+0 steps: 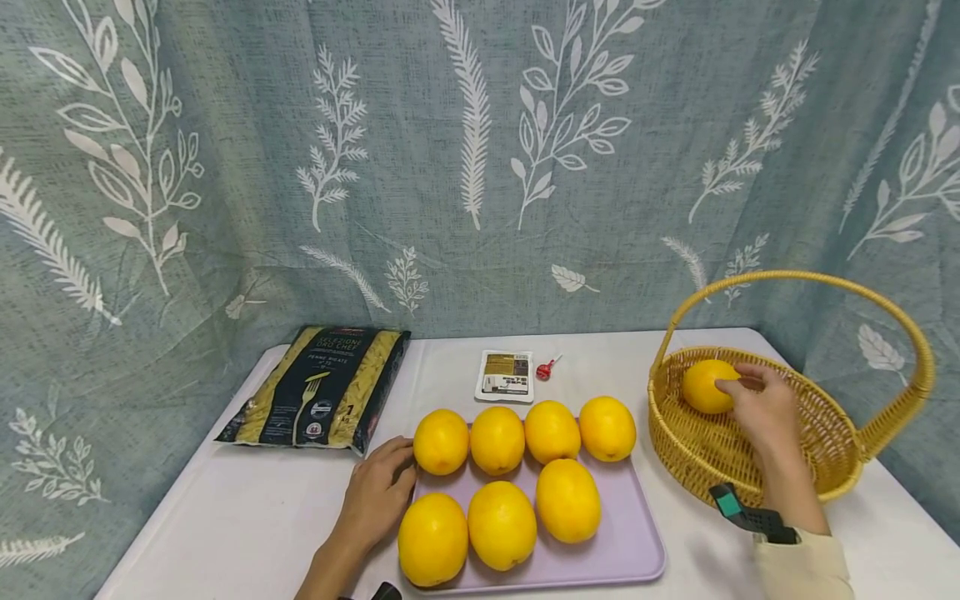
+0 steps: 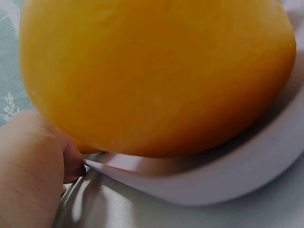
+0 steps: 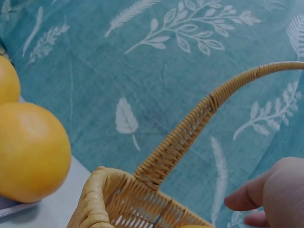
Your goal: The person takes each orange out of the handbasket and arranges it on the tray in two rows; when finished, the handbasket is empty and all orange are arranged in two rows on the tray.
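Note:
My left hand (image 1: pixel 378 487) grips the left rim of a lilac tray (image 1: pixel 630 554), its fingers beside the back-left orange. Several large yellow-orange oranges (image 1: pixel 502 525) lie on the tray in two rows; one orange (image 2: pixel 156 76) fills most of the left wrist view. At the right stands a wicker basket (image 1: pixel 675 450) with an arched handle. Inside it, against the back-left wall, sits one orange (image 1: pixel 705 387). My right hand (image 1: pixel 768 408) reaches into the basket with its fingertips at that orange's right side. In the right wrist view the fingers (image 3: pixel 247 197) are loosely extended above it, not wrapped round it.
A bag of penne pasta (image 1: pixel 322 387) lies at the back left. Behind the tray are a small flat white packet (image 1: pixel 506 375) and a red lollipop (image 1: pixel 545 370). A patterned curtain (image 1: pixel 480 167) hangs behind the white table (image 1: pixel 225 517). The basket's handle (image 1: pixel 795 279) arches above my right hand.

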Motion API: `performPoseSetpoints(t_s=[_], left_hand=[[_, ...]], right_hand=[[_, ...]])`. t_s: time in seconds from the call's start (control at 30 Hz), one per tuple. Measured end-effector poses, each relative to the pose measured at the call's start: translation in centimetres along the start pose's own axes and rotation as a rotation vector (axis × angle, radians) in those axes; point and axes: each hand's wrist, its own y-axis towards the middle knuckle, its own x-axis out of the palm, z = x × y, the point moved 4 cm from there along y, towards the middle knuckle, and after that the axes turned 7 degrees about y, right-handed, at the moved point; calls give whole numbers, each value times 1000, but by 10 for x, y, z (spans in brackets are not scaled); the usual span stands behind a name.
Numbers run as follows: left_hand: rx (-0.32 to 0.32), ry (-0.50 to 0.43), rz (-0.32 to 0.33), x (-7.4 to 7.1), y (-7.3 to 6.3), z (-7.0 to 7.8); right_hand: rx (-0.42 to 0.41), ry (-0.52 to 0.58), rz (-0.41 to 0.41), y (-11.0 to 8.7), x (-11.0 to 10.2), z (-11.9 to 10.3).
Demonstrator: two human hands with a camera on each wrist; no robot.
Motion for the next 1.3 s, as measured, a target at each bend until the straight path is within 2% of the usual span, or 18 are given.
performPoseSetpoints(t_s=[0.13,0.3,0.4,0.57,0.8,0.9,1.1,1.3], left_hand=[[2,3,6,1,0,0],[-3,4,-2,2,1,-1],[-1,2,-1,1,1,-1],[4,0,1,-1,1,1],[-7,2,-14,2,1,-1],[-9,3,-18,2,1,-1],[-9,7,-15,2,0,-2],[-14,3,-17,2,1,-1]], right_hand=[[22,-47,-21,5,2,3],[46,-118,-142,10,8,8],[45,-119,-194,12,10,11],[51,-101,-225,13,12,13],[255,70,-224,11,11,20],[303,112,-226,12,10,23],[378,114,-253,19,8,25],[431,38,-273,30,4,24]])
